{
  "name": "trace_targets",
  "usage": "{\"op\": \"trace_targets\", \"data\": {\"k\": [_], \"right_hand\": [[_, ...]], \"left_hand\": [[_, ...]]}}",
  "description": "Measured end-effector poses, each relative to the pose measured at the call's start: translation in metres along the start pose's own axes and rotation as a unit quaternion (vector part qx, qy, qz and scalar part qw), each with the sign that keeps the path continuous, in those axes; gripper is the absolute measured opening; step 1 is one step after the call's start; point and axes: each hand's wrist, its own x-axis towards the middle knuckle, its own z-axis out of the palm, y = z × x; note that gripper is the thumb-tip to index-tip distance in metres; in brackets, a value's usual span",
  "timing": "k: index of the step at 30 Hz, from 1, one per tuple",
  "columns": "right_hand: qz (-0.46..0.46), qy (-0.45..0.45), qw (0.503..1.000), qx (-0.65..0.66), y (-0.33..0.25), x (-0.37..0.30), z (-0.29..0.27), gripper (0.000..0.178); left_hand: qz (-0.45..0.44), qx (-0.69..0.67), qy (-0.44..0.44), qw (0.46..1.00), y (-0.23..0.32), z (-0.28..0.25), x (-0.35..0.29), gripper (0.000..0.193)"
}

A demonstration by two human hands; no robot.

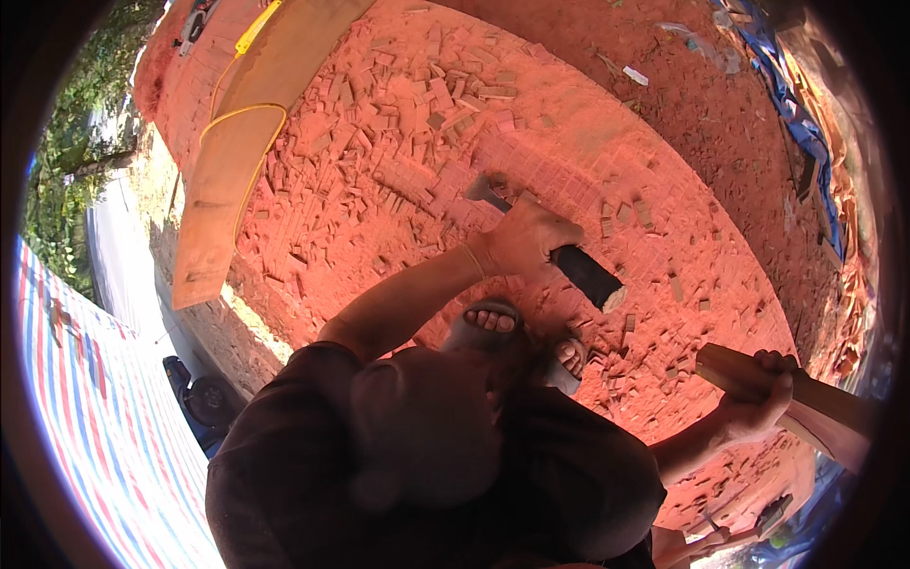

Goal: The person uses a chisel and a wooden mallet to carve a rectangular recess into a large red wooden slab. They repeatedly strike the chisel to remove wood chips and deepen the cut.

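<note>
My left hand (531,235) is closed around a hand tool with a thick black-wrapped handle (588,275). A pale worn end shows on that handle, and a dark, flat head (489,192) shows past the other side of my fist. Its exact kind is unclear, as my fingers cover the middle. Off to the right, my right hand (763,403) grips a long brown piece of wood (825,403), fingers wrapped over it. One end of the wood points toward the middle, and the other runs out at the right rim. Both hands are above reddish ground strewn with wood chips.
My sandalled feet (491,318) stand among chips. A wide board (213,218) with a yellow cord (248,190) lies at the upper left. Striped sheeting (85,408) hangs left; a blue tarp (806,123) borders the right. Another person's hand (701,542) shows at the lower right.
</note>
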Motion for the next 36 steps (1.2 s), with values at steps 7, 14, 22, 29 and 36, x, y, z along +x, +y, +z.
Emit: {"op": "trace_targets", "data": {"k": [7,14,22,29,36], "right_hand": [[0.068,0.007,0.998,0.000,0.015,-0.031,0.008,0.035],[0.009,0.044,0.998,0.045,-0.020,-0.004,0.034,0.036],[0.310,-0.229,0.892,-0.235,0.064,-0.107,0.102,0.025],[0.131,-0.138,0.969,-0.157,0.041,-0.047,0.022,0.035],[0.123,-0.077,0.975,0.167,-0.008,-0.034,0.132,0.027]], "left_hand": [[-0.052,0.048,0.121,0.990,-0.037,-0.002,0.032,0.023],[-0.068,0.070,0.061,0.993,-0.034,0.002,0.030,0.020],[-0.057,0.096,0.123,0.986,-0.046,0.007,0.033,0.022],[-0.073,0.103,0.106,0.986,-0.044,0.011,0.031,0.024],[-0.072,0.097,0.110,0.987,-0.052,0.006,0.029,0.020]]}}
